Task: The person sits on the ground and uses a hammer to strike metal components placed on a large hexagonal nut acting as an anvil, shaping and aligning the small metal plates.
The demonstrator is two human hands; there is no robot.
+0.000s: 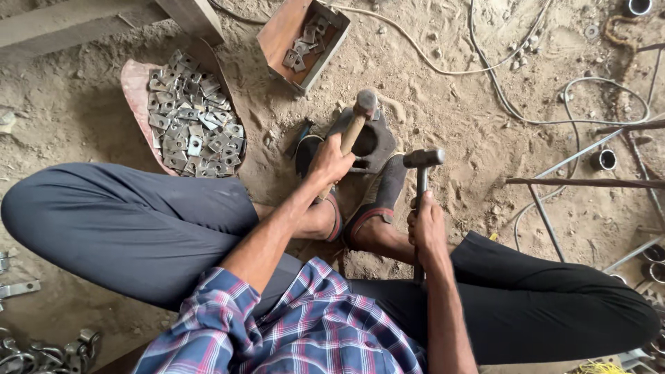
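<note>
**Two tools over a steel block on a sandy floor**

Sandy ground [450, 104] is filling the head view, scattered with pebbles, cables and metal offcuts. A person is sitting on it cross-legged in dark trousers and a checked shirt, with sandalled feet meeting just below the centre of the frame.

Between the feet, slightly above centre, a dark block [374, 142] with a round hole is lying flat on the sand. The left hand [331, 161] is wrapping fully around a wooden handle, fingers closed tight, and is holding a punch [359, 118] tilted so that its grey metal head is pointing to the block's upper edge. Whether the head is touching the block cannot be told.

The right hand [426, 225], lower and to the right of centre, is gripping a hammer [422, 161] by its metal shaft, fingers clenched around it. The hammer head is hovering just right of the block, beside the right foot, and apart from the punch.

At upper left, a curved rusty pan [135, 90] is holding a heap of small square plates [194, 121], each with a hole. At top centre, a brown box [280, 31] is holding a few more of the same plates. Thin rods [589, 183] are lying at right, and short pipe rings are standing near the right edge. Bent metal brackets [48, 350] are piling at lower left.
</note>
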